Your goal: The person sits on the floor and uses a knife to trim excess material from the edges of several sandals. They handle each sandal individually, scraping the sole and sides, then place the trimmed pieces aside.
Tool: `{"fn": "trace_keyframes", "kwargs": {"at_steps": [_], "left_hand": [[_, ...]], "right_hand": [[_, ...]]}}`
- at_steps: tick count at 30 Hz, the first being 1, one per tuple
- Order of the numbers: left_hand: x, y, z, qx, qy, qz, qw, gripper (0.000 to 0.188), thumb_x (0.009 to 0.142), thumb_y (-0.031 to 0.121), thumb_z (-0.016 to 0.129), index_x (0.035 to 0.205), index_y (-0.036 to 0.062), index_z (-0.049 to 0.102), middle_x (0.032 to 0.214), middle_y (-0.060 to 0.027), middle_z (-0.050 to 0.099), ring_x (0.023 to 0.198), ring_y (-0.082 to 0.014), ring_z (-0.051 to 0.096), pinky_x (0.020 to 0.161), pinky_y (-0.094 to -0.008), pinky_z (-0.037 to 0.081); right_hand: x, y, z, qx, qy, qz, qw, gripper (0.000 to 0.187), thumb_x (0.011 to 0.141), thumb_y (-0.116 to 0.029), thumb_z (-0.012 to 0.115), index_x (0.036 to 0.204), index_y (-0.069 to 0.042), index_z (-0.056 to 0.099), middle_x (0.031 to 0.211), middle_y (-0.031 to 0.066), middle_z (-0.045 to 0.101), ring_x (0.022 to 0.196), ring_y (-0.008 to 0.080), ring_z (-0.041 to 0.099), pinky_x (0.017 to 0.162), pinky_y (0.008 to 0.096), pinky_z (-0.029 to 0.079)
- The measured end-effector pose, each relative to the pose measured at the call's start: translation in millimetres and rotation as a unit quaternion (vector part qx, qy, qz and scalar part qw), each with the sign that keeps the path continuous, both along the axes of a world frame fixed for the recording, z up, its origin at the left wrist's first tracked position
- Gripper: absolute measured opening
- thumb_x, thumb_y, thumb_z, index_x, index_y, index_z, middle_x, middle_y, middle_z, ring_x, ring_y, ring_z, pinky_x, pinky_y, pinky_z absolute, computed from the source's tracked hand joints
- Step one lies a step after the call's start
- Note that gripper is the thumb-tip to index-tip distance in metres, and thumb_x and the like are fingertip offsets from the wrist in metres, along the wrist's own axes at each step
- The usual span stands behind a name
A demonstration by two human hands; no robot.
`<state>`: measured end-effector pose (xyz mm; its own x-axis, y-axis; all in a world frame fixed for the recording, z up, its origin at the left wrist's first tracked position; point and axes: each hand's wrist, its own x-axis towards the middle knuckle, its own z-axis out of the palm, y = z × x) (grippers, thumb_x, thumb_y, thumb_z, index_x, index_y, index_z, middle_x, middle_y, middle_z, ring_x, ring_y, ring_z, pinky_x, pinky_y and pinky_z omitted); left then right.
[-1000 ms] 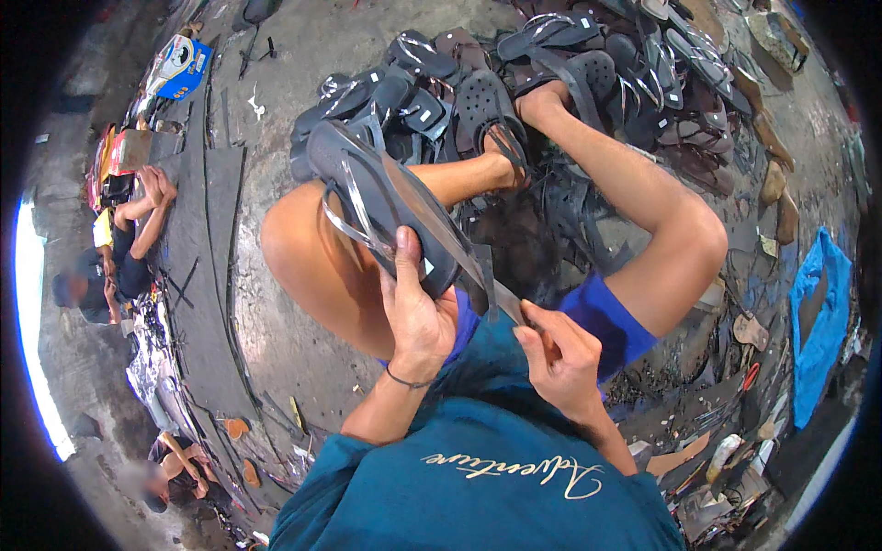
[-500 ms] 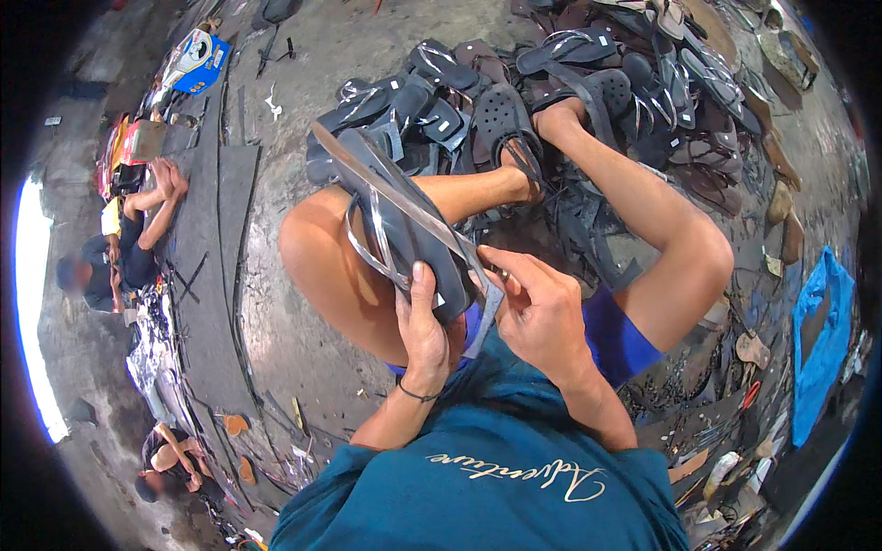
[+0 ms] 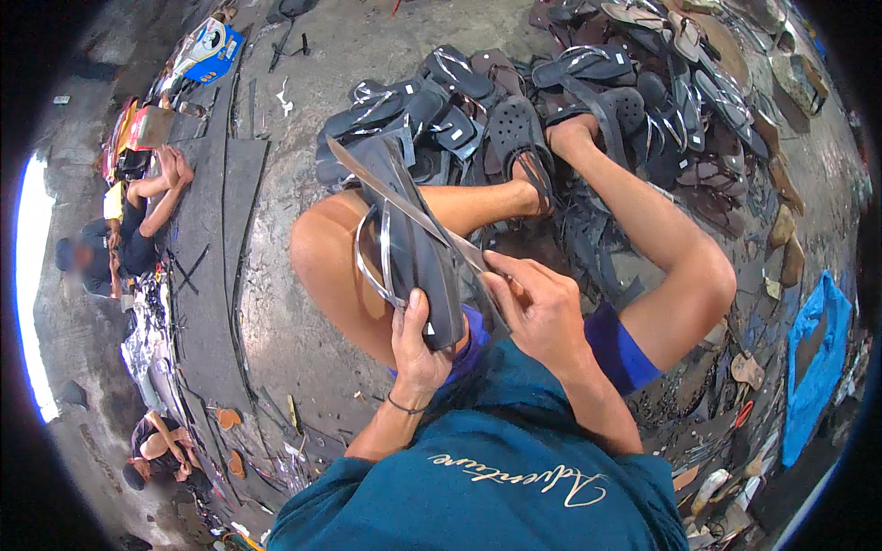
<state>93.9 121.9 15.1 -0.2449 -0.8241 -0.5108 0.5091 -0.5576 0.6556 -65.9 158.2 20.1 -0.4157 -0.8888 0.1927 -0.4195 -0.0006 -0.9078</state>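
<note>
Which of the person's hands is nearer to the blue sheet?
Right. The right hand, holding the knife, is left of the blue sheet, well apart from it; the left hand, on the sandal, is farther left.

This looks like a footwear workshop: sandals (image 3: 583, 64) lie heaped on the floor (image 3: 285, 344), scraps (image 3: 748, 370) litter it, and people (image 3: 138, 234) sit beside dark sheets (image 3: 208, 298).

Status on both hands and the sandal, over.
Left hand grips black sandal near one end. Right hand holds long blade, angled across it. More sandals piled beyond.
</note>
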Motion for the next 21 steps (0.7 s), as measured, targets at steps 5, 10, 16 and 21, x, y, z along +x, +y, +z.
{"fn": "trace_keyframes", "kwargs": {"at_steps": [5,10,16,21], "left_hand": [[2.2,0.6,-2.3,-0.027,0.038,-0.018,0.999,0.033,0.100,0.032,0.051,0.115,0.0025,0.056,0.092,-0.0074,0.065,0.072,-0.0149,0.066,0.064,-0.0274,0.058],[7.9,18.1,-16.6,-0.037,-0.010,-0.007,0.999,0.034,0.098,0.027,0.054,0.120,0.0010,0.051,0.095,-0.0093,0.064,0.073,-0.0180,0.065,0.062,-0.0297,0.056],[-20.2,-12.8,-27.6,-0.113,-0.135,-0.123,0.977,0.039,0.095,0.021,0.062,0.126,0.0024,0.050,0.109,-0.0072,0.063,0.095,-0.0150,0.062,0.080,-0.0292,0.053],[-66.1,-55.1,-13.5,-0.233,-0.165,-0.269,0.920,0.051,0.092,0.016,0.065,0.135,0.0005,0.041,0.112,-0.0071,0.057,0.105,-0.0147,0.054,0.087,-0.0296,0.047]], "right_hand": [[6.9,-41.2,-19.7,-0.050,0.007,-0.017,0.999,0.022,0.086,-0.016,0.071,0.103,-0.003,0.070,0.077,0.0116,0.067,0.058,0.0211,0.064,0.053,0.0314,0.049],[-6.5,-97.8,-34.1,-0.050,0.005,-0.042,0.998,0.030,0.092,-0.025,0.064,0.107,0.002,0.068,0.081,0.0159,0.070,0.065,0.0259,0.067,0.061,0.0350,0.052],[-37.1,-47.3,-4.3,0.181,-0.300,0.057,0.935,0.034,0.090,-0.030,0.070,0.104,0.002,0.068,0.066,0.0026,0.060,0.055,0.0094,0.053,0.049,0.0268,0.043],[-100.3,-34.8,-14.2,0.198,-0.342,-0.111,0.912,0.033,0.084,-0.034,0.076,0.085,-0.004,0.063,0.063,-0.0008,0.054,0.049,0.0088,0.049,0.043,0.0254,0.038]]}}
